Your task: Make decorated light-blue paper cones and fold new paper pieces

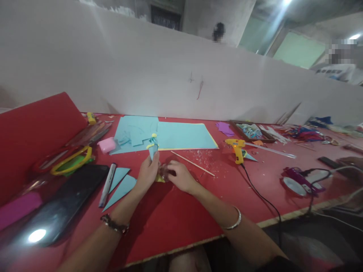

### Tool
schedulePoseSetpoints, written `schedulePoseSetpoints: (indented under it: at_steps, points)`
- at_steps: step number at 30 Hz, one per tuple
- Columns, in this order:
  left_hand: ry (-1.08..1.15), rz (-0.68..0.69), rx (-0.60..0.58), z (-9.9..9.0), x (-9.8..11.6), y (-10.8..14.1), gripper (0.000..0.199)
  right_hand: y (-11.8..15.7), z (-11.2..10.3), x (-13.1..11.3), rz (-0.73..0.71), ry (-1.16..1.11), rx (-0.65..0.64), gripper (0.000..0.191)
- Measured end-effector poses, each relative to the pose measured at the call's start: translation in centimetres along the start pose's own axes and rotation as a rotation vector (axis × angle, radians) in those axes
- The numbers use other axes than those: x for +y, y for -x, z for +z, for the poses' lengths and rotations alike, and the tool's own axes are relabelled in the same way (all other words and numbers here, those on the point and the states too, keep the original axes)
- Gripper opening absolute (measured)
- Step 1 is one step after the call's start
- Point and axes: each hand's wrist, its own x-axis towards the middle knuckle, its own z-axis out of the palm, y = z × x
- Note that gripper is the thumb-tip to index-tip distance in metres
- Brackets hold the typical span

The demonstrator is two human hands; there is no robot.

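Head view: toward the near edge of the red desk (170, 223), around the middle of its length, pinching a blue paper cone (153, 148) with yellow bits at its top, thumb of the left hand (146, 172) laid along it. Just beside, fingers of the right hand (181, 175) bent at a crinkled translucent piece (163, 170); too blurred to tell whether gripped or only touched. Beyond the hands, toward the far edge, large blue sheets (184, 135); nearer, a thin wooden stick (193, 163) lying aslant. On the left, in from the near edge, a marker (107, 185) beside two blue cutouts (121, 190), then a black flat device (76, 200); farther back, a pink lump (107, 145) at the sheets' corner. On the right, a yellow glue gun (238, 150) with its cord running over the near edge; toward the far edge, purple paper (225, 129) next to a brown tray (264, 141) of pale strips.
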Motion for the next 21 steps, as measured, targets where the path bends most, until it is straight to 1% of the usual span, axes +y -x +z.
schedulePoseSetpoints:
  at_steps: [4, 6, 8, 11, 13, 17, 21]
  points:
    - [-0.084, -0.007, 0.024, -0.6, -0.1, -0.2, 0.044, 0.0, -0.2, -0.1, -0.007, -0.042, 0.030, 0.020]
    - [-0.140, 0.013, 0.053, -0.7, -0.3, -0.3, 0.043, 0.0, -0.3, -0.1, 0.004, -0.025, 0.037, 0.020]
    - [-0.179, 0.043, 0.083, -0.8, -0.5, -0.4, 0.042, 0.0, -0.3, 0.0, -0.006, 0.011, -0.001, 0.022]
    - [-0.170, 0.035, 0.075, -0.8, -0.6, -0.3, 0.041, -0.1, -0.4, 0.3, -0.034, 0.054, -0.069, 0.023]
    - [-0.188, 0.028, 0.072, -0.9, -0.5, -0.2, 0.041, -0.1, -0.4, 0.4, -0.029, 0.057, -0.072, 0.022]
    - [-0.316, 0.058, 0.082, -1.1, -0.2, 0.0, 0.039, -0.1, -0.3, 0.5, -0.026, 0.056, -0.067, 0.021]
    - [-0.356, 0.035, 0.058, -1.2, -0.1, -0.1, 0.039, -0.2, -0.2, 0.6, -0.039, 0.107, -0.112, 0.021]
